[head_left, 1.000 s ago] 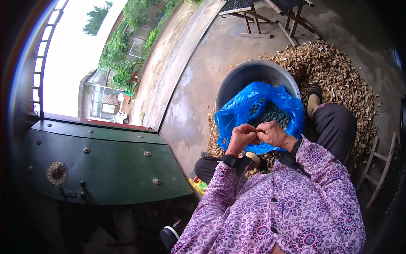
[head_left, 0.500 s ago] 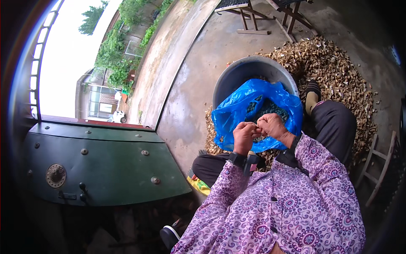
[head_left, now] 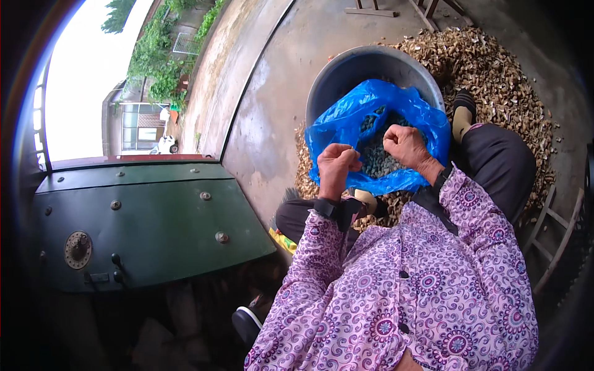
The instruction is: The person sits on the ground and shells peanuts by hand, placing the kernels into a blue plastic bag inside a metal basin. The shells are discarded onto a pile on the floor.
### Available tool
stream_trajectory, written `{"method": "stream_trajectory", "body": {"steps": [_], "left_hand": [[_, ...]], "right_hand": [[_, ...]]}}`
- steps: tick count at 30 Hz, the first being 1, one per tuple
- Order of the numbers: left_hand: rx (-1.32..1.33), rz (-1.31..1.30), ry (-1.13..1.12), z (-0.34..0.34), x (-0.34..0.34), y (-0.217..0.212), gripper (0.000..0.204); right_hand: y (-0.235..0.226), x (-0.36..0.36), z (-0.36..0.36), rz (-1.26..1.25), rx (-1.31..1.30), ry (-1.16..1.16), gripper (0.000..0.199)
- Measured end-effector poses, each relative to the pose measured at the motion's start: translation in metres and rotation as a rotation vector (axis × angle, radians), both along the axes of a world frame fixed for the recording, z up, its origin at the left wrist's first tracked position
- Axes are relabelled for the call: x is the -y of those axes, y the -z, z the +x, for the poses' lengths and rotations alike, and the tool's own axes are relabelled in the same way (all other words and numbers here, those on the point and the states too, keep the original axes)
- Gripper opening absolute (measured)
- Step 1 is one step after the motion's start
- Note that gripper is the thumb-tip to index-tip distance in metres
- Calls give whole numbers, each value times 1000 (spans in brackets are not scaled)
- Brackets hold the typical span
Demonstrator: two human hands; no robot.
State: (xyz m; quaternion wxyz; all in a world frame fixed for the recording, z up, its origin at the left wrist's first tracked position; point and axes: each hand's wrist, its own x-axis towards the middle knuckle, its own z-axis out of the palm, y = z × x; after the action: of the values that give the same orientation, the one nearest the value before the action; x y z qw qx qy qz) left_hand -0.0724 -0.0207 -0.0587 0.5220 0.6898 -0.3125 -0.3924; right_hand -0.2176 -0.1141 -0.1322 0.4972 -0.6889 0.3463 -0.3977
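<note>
Two hands curl above the crinkled blue plastic bag (head_left: 346,133) of small dark kernels: left hand (head_left: 336,168) and right hand (head_left: 405,145) with fingers clenched, contents unseen. Grey round basin (head_left: 346,71) behind, husks (head_left: 495,80) around.

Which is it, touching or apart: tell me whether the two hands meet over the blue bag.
Apart. The head view shows the left hand and right hand both fisted above the blue bag, with small dark pieces visible between them.

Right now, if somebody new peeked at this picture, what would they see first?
The bright blue plastic bag in the middle, open and full of small dark lumps, sitting in a grey tub. Just over it are the left hand and right hand, both curled. A big heap of brown husks lies beside the tub.
</note>
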Motion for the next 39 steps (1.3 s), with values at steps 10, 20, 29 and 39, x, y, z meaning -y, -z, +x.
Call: {"method": "stream_trajectory", "body": {"steps": [10, 20, 29, 39], "left_hand": [[0, -6, 85, -6, -2, -13, 6], [-6, 86, 189, -18, 2, -23, 5], [149, 93, 274, -25, 7, -11, 8], [136, 104, 270, -26, 7, -4, 11]], "right_hand": [[-11, -2, -2, 576, 163, -289, 10], [-19, -14, 0, 893, 368, -514, 15], [-13, -16, -3, 833, 346, -573, 32], [-14, -14, -5, 902, 320, -519, 23]]}}
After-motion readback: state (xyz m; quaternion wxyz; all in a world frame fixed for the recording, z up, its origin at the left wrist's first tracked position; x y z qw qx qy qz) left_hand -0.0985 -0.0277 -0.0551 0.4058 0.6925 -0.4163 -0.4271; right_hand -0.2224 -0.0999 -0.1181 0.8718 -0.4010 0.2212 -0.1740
